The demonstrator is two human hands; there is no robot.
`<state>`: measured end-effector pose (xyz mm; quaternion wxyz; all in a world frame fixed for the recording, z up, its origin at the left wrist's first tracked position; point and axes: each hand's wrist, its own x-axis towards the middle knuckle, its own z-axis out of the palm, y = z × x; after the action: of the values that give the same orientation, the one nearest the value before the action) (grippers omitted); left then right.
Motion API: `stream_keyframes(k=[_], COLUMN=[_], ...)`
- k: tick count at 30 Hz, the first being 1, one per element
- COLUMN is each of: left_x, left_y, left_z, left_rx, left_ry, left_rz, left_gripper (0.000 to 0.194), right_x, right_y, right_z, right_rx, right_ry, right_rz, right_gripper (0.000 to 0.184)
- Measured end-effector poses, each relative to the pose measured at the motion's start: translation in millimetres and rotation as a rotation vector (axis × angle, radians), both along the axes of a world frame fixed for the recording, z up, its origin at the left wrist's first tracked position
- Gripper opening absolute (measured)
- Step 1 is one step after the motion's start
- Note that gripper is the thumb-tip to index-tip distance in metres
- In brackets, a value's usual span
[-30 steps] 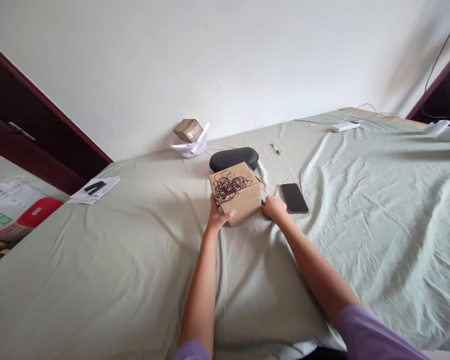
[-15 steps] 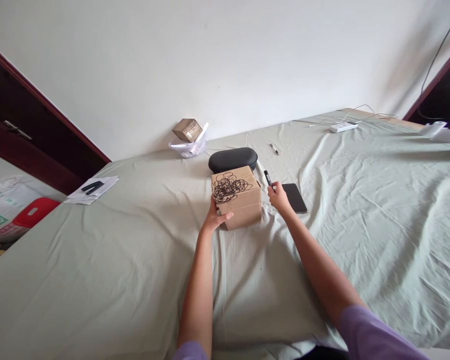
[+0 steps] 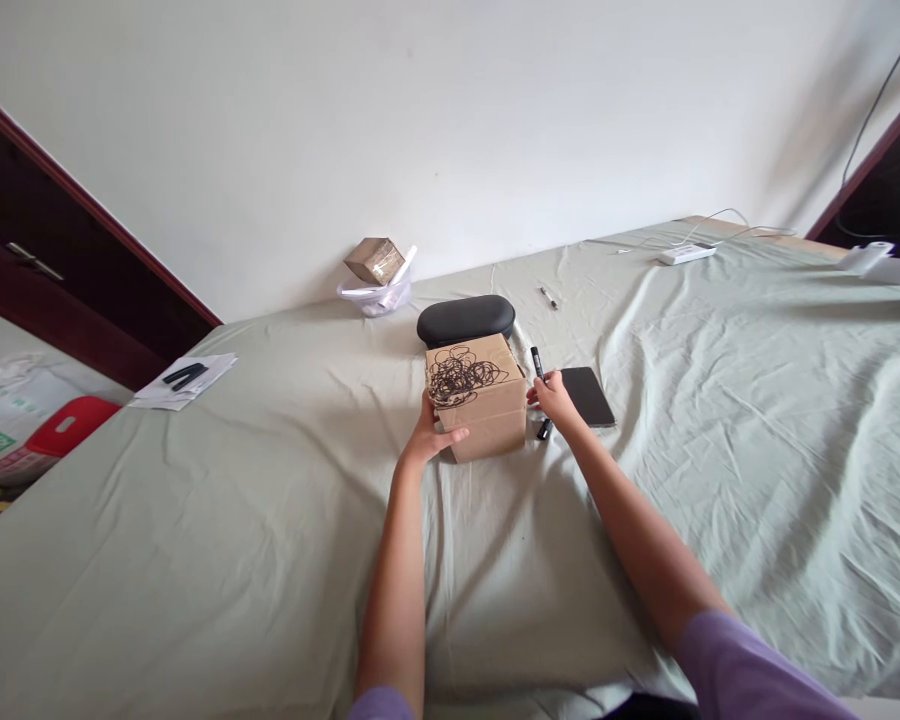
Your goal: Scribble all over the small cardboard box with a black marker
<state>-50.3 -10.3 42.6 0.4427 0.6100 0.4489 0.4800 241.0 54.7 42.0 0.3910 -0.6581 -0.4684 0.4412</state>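
We are at a stage of bracing and handling: our left hand (image 3: 424, 438) steadies the light-brown, square-sided cardboard box (image 3: 487, 428), while our right hand (image 3: 552, 396) works just beside its right side with a black, stick-shaped marker (image 3: 537, 362). The box stands on the wrinkled, pale grey-green cloth sheet (image 3: 270, 560) in front of us, its top bearing a dense tangle of black looping lines (image 3: 461, 376). Just behind it lies the long, rounded black case (image 3: 466, 318).

Our left hand is partly curled round the near left corner, thumb along the front face. Our right hand is mostly closed, the marker rising from between its fingers, and its fingertips come right up to the box's edge. The flat, black, rectangular slab (image 3: 592, 396) lies just right of it. As we judge it, the next move calls for keeping the left hold firm, so the box does not slide, and for a sure pinch on the marker.

Much stays hidden. Our left fingers go out of sight behind the box. A short black piece (image 3: 545, 430) shows below our right hand; we cannot tell whether it belongs to the marker or lies loose. Whether our right fingertips actually touch the cardboard is also unclear.
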Motion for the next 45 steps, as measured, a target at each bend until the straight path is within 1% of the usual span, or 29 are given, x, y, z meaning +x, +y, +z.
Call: stream_keyframes(k=[4,8,11,13,15,17,21,23,26,33,36,40,45], left_x=[1,2,2,1,-1,-2,-5,-5,-6,-6,-6,-7,-8], left_y=[0,-3,-4,-3,-3,-2,-2,-2,-3,-4,-4,-2,-1], left_z=[3.3,8.3,10.1,9.9,9.0,7.8,6.2,6.4,7.6,9.3,8.8,6.8,4.3], left_rx=[-0.007,0.0,0.002,0.006,0.01,0.012,0.008,0.001,-0.003,0.011,0.017,0.027,0.031], left_ry=[-0.001,-0.004,-0.003,-0.004,-0.005,-0.003,0.006,0.013,0.021,0.026,0.022,0.019,0.016], left_rz=[0.002,0.0,-0.001,0.001,0.001,-0.001,-0.001,-0.001,-0.001,-0.008,-0.013,-0.014,-0.018], left_gripper=[0.12,0.13,0.13,0.129,0.129,0.129,0.127,0.126,0.126,0.123,0.123,0.124,0.124], right_x=[-1,-2,8,19,30,37,34,29,24,25,23,22,20], right_y=[-6,-19,-23,-22,-19,-15,-11,-11,-12,-13,-13,-14,-16], right_z=[2.0,8.4,14.4,18.3,21.8,24.9,29.8,31.7,33.1,29.3,28.4,28.7,28.3], right_rx=[0.002,0.008,-0.021,-0.071,-0.122,-0.157,-0.195,-0.216,-0.248,-0.28,-0.265,-0.228,-0.213], right_ry=[-0.227,-0.545,-0.708,-0.769,-0.797,-0.8,-0.791,-0.798,-0.828,-0.864,-0.873,-0.87,-0.871], right_rz=[0.005,-0.053,-0.11,-0.125,-0.091,-0.013,0.163,0.237,0.301,0.352,0.344,0.323,0.314], right_gripper=[0.045,0.036,0.044,0.044,0.04,0.034,0.026,0.028,0.04,0.038,0.037,0.03,0.031])
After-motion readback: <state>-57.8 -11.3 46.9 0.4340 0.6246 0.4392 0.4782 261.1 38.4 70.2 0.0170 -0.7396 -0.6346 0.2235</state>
